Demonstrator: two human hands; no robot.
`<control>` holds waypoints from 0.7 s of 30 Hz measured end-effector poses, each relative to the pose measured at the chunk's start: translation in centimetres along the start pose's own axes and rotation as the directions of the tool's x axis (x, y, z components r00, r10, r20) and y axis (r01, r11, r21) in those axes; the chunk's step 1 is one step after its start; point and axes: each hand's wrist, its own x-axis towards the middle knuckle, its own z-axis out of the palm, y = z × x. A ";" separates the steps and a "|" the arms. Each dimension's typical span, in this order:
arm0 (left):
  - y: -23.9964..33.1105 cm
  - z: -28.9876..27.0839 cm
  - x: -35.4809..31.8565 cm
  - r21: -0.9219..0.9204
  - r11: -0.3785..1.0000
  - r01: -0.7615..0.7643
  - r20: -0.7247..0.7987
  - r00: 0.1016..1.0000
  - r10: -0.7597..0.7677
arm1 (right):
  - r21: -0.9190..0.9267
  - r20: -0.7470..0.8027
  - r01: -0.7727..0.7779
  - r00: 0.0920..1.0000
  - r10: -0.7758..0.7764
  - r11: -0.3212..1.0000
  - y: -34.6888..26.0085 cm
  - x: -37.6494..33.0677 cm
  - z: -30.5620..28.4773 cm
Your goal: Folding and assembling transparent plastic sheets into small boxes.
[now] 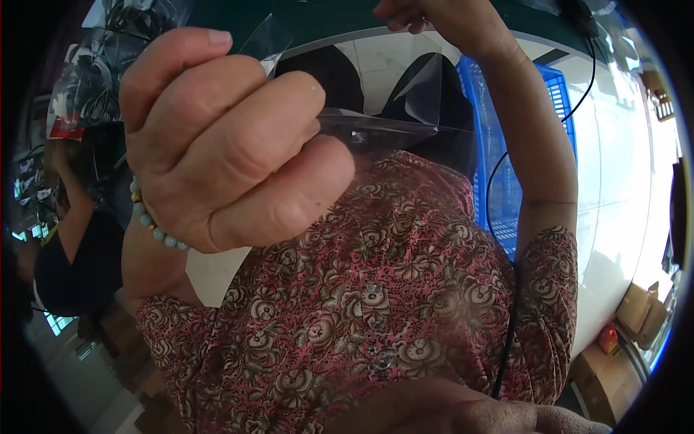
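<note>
Close up, my left hand (pixel 231 137) is closed, its fingers curled into the palm, with a bead bracelet (pixel 148 223) at the wrist. It grips what looks like a clear plastic box (pixel 423 101), with see-through flaps and creased edges standing out on both sides of the fist. Its full outline is hard to make out against my patterned shirt and dark trousers. Farther off, my right hand (pixel 441 18) reaches over the green table (pixel 329 16). Its fingers are bent and apart, with nothing visible in them; the top edge cuts part of it off.
A blue plastic crate (pixel 499 170) stands on the pale floor beside my right arm, and a black cable (pixel 491 189) hangs across it. Clear-bagged goods (pixel 90 83) lie at the far left, near another person's arm (pixel 74 195). Cardboard boxes (pixel 607 376) sit at the right.
</note>
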 end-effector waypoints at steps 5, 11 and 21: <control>2.4 2.0 -5.4 0.038 0.879 0.474 -0.407 0.811 -0.420 | 0.044 0.028 0.011 1.000 -0.013 0.999 0.2 -1.1 -0.7; 11.9 7.9 -15.8 -0.594 -0.504 0.627 0.441 -0.270 -0.856 | 0.188 -0.028 -0.115 0.992 0.123 0.975 0.9 -1.6 -2.0; 11.2 11.5 -16.8 -0.459 -0.687 -0.562 0.490 0.485 -0.724 | -0.031 -0.246 0.126 0.961 -0.130 0.991 1.3 -2.6 -2.5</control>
